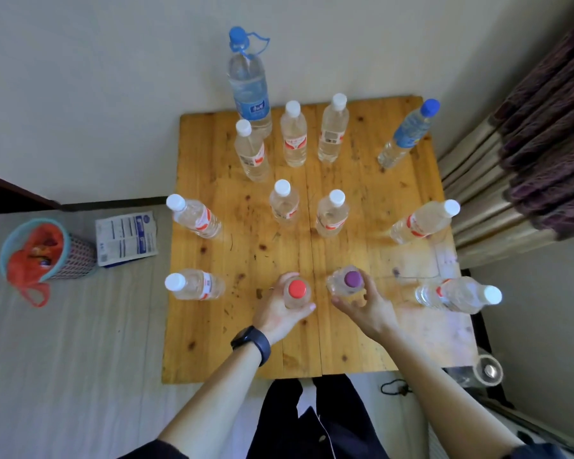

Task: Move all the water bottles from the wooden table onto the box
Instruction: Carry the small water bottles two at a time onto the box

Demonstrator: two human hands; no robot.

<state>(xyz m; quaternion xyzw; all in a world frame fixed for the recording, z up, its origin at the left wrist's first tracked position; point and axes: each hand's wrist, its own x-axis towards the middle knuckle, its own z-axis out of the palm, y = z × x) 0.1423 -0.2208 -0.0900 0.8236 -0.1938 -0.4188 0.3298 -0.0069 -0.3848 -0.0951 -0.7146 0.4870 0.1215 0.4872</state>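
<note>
Several clear water bottles stand upright on the wooden table (252, 346). My left hand (280, 313) grips a red-capped bottle (297, 291) near the table's front middle. Right beside it, my right hand (365, 306) grips a purple-capped bottle (348, 281). Most of the others have white caps, such as one at the front left (194, 285) and one at the front right (461, 294). A tall blue-capped bottle (249, 84) stands at the back left, and a smaller blue-capped bottle (408, 134) at the back right. No box is in view.
On the floor to the left are a small bin with an orange bag (40, 251) and a white printed packet (126, 238). A curtain (527, 144) hangs close to the table's right side. A glass jar (487, 371) sits by the table's front right corner.
</note>
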